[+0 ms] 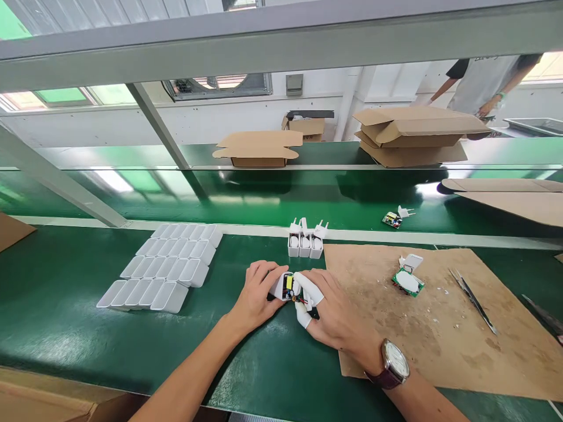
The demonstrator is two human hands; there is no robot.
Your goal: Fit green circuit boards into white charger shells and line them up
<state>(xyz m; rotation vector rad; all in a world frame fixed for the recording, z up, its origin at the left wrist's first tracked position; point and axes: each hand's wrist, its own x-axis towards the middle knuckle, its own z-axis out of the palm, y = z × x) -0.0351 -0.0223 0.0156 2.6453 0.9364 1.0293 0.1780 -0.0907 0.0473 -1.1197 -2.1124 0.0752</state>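
My left hand (pixel 260 293) is closed around a white plastic housing (pixel 278 288) in front of me. A circuit board (pixel 289 286) with a yellow transformer shows at the housing's open end. White finger covers sit on the thumb and forefinger of my right hand (pixel 323 299), which grips the board's near end and a white plug piece; my fingers partly hide both. Just beyond my hands stand three white housings (pixel 304 245) with plug pieces on top. Another circuit board (pixel 408 282) with a white pad and a plug piece lies to the right.
Rows of white housings (pixel 167 266) stand on the green table at the left. Tweezers (pixel 474 302) lie on a stained brown cardboard sheet (pixel 440 346). Beyond the pale ledge are another board with plug (pixel 393 220) and cardboard boxes (pixel 417 129). A person (pixel 488 85) stands at the far right.
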